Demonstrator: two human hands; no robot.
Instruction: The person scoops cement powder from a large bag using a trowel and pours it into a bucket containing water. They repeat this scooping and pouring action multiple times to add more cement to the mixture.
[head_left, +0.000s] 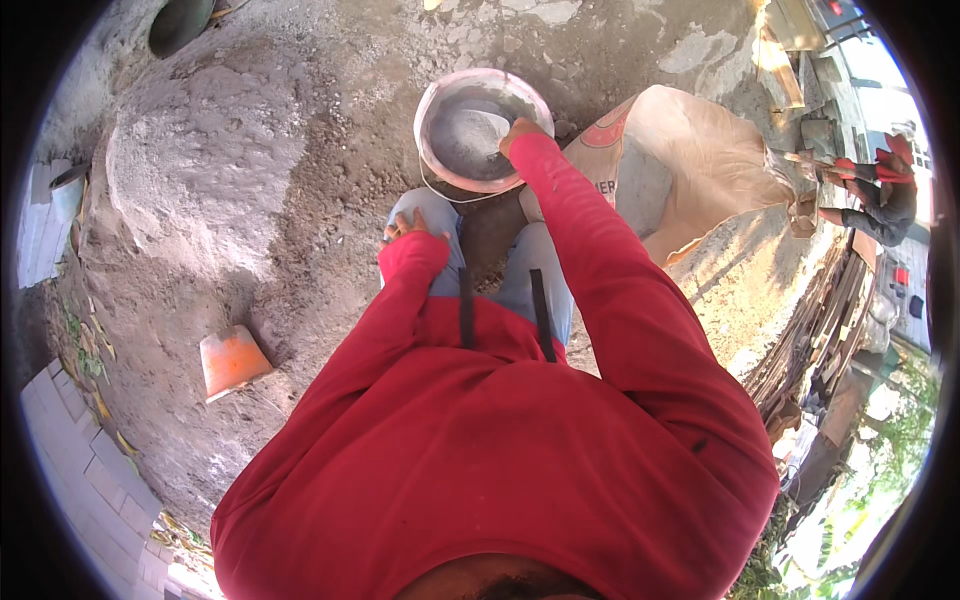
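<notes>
A round pail with a pale pinkish rim and a thin wire handle stands on the dirt in front of my knees. Grey material, powdery or wet, lies inside it. My right hand reaches over the pail's right rim, closed on a pale grey scoop that looks like a trowel blade; its handle is hidden by my fingers. My left hand rests on my left knee, fingers spread, holding nothing. Close to the right of the pail lies an opened paper sack with grey powder at its mouth.
A pale powdery mound rises at left. An orange tapered object sits on the ground nearer me. A white bucket stands far left. Stacked wood strips line the right side. Another person works at far right.
</notes>
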